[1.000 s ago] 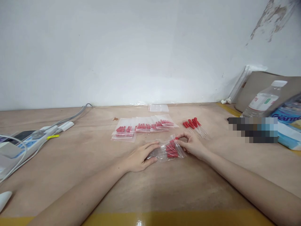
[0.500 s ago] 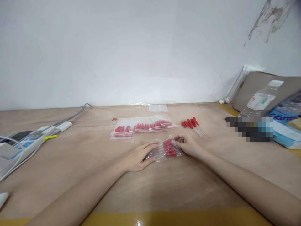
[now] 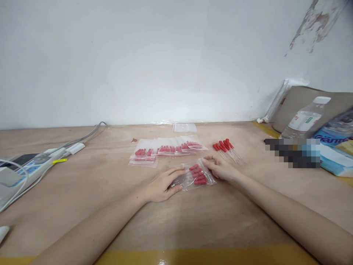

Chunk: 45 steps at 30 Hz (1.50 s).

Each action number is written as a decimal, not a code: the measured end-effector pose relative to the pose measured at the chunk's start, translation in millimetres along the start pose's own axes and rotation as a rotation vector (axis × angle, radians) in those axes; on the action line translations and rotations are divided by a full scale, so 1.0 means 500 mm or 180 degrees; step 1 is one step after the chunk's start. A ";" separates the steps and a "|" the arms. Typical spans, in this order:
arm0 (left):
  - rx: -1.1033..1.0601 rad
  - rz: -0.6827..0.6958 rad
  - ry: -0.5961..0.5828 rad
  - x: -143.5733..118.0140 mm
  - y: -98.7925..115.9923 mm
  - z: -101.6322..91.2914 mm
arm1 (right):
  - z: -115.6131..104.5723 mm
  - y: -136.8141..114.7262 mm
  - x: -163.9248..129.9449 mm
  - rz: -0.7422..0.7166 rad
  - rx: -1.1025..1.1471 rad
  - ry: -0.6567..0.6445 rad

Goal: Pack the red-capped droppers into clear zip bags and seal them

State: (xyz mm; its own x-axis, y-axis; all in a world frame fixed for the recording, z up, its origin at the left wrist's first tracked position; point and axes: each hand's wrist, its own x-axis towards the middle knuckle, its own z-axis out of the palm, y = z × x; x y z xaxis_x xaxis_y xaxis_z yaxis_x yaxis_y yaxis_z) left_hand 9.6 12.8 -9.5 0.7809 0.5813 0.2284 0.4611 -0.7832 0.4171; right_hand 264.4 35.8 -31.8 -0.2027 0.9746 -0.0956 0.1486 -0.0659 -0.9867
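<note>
Fingers (image 3: pixel 176 170) of the left hand (image 3: pixel 161 186) are lying flat and spread, pressing down the left end of a clear bag (image 3: pixel 194 177) of red-capped pieces, while the right hand (image 3: pixel 220 169) is pinching the bag's right, far edge with curled fingers. Bag and hands are sitting near the middle of the tabletop (image 3: pixel 82 191). Just beyond, a row of filled bags (image 3: pixel 165 149) is lying toward the far edge, and loose red-capped pieces (image 3: pixel 224 146) are resting near the right hand. Cables and a power strip (image 3: pixel 35 163) are crowding the left edge; a water bottle (image 3: pixel 305 119) is leaning at the right edge. Bare wood is stretching along the near edge.
</note>
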 end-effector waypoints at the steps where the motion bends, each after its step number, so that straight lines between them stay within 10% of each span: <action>1: -0.0008 0.0006 0.0008 0.000 -0.001 0.000 | 0.003 -0.001 -0.001 -0.0021 0.0017 -0.0208; 7: -0.0022 0.0128 0.0251 -0.003 -0.006 0.006 | -0.013 -0.026 -0.014 -0.0034 0.0329 -0.0219; 11: 0.0397 -0.0218 0.1196 0.002 -0.022 0.004 | -0.071 -0.068 -0.008 -0.0174 0.0853 0.0203; 19: 0.0270 -0.2703 0.2610 -0.026 -0.186 -0.114 | -0.093 -0.103 0.098 -0.0385 0.1506 0.1416; 25: -0.0461 -0.3374 0.1980 -0.074 -0.265 -0.165 | -0.030 -0.077 0.159 0.0113 0.1650 0.1473; 33: -0.0876 -0.3109 0.1405 -0.078 -0.259 -0.167 | -0.023 -0.057 0.085 0.0937 0.1239 0.0475; 45: 0.0230 -0.3387 0.1364 -0.070 -0.263 -0.155 | 0.000 -0.017 0.061 0.0229 0.0933 0.0250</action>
State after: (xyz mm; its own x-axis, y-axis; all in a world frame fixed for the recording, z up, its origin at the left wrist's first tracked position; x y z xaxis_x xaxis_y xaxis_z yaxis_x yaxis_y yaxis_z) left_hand -110.8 112.5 -4.1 -0.2197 0.9725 0.0768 0.8353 0.1468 0.5298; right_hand 257.0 65.9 -26.2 -0.1246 0.9780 -0.1673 -0.1278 -0.1830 -0.9748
